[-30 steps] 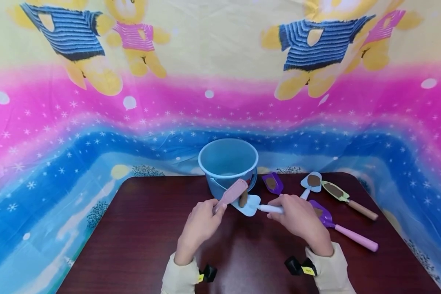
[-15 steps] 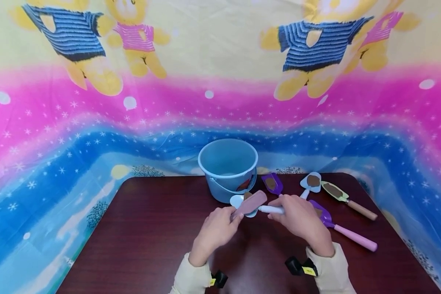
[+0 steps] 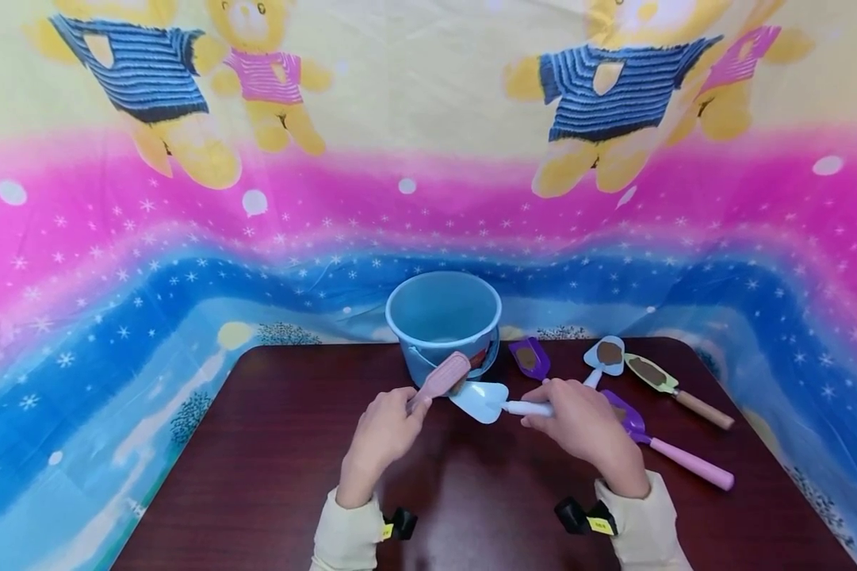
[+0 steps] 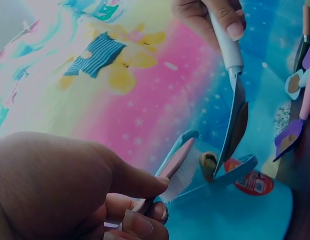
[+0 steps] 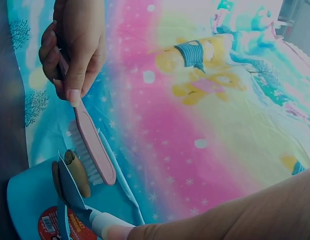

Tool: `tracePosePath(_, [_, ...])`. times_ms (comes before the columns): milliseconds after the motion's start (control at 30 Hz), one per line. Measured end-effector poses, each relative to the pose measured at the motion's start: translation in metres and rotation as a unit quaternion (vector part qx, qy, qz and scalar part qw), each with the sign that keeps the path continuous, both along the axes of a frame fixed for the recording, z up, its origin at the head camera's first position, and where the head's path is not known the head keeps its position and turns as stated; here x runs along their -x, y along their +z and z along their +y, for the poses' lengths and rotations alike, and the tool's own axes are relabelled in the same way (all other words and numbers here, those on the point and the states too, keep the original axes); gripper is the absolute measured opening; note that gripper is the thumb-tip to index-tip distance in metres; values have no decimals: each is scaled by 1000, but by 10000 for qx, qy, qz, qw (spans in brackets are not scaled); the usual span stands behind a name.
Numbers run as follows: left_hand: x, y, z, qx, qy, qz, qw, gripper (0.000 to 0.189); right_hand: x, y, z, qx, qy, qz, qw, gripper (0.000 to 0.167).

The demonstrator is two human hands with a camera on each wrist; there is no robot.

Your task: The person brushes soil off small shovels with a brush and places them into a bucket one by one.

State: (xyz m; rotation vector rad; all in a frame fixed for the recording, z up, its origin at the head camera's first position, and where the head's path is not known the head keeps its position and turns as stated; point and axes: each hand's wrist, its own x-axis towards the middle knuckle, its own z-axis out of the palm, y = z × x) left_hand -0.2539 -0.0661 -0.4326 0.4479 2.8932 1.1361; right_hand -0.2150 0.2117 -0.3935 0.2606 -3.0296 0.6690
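Note:
My left hand point(image 3: 381, 436) grips a pink-backed brush point(image 3: 441, 376) with white bristles. In my right hand point(image 3: 581, 420) is the handle of a light blue toy shovel point(image 3: 485, 402), its blade held in front of the bucket. A rolled brown lump point(image 4: 209, 166), like clay or mud, sits between the bristles and the blade's edge. The blade face turned up to the head camera looks bare. On its other face shows a brown patch point(image 4: 239, 131). Behind both tools stands a light blue bucket point(image 3: 417, 361) with a red label point(image 4: 255, 183).
Right of the bucket lie a small purple shovel point(image 3: 540, 361), a light blue shovel point(image 3: 591, 362), a green trowel point(image 3: 674, 386) with a wooden handle, and a purple shovel point(image 3: 635, 419) with a pink handle, all bearing brown patches. They rest on the dark table point(image 3: 292, 444).
The left hand swept the brush right across the blade, then back left. The brown lump has shifted to the blade's left end. The right hand has stayed put.

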Motion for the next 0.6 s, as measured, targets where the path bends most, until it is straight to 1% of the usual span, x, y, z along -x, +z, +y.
tracePosePath(167, [0,2,-2,22,170,19,9999,24,0,0,1,-103,-64,31,9999,25])
tracePosePath(333, [-1,4,-4,90,242,147,9996,21,0,1,2,-77,-58,-14,10000,24])
tracePosePath(467, [-3,7,-5,95,255,298,9992,18,-1,1,2,-74,-56,-17,10000,23])
tracePosePath(600, [-6,10,-3,31,147,315,9994,18,-2,2,2,-98,-60,-1,9999,24])
